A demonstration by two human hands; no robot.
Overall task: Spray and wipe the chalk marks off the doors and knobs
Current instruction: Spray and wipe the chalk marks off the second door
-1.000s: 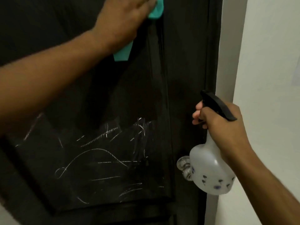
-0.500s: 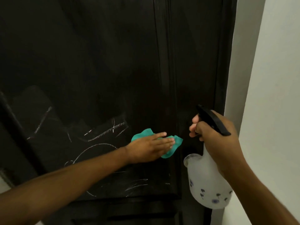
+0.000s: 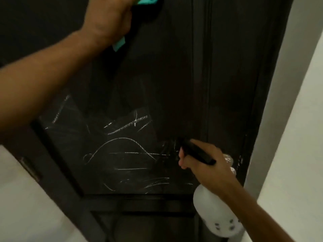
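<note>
In the head view I see my left hand (image 3: 108, 20) pressing a teal cloth (image 3: 118, 45) on the upper part of the dark door (image 3: 166, 84); its fingers are cut off, so I cannot tell their shape. My right hand (image 3: 208, 165) grips the spray bottle (image 3: 218, 217) by its black trigger head, near the door's right edge. Chalk marks (image 3: 125, 147) cover the lower panel. The knob (image 3: 229, 158) is partly hidden behind the right hand.

Near-black door (image 3: 174, 84), matt and dim, scrawled across its lower panel with white chalk marks (image 3: 125, 151): loops, slanted dashes, thin flat strokes. Teal cloth (image 3: 118, 44), plain, showing at two spots round the left hand (image 3: 108, 20). Milky white spray bottle (image 3: 218, 213), dotted with small grey-blue specks near the base, topped by a black trigger head (image 3: 197, 152). Pale off-white wall (image 3: 297, 137) on the right.
</note>
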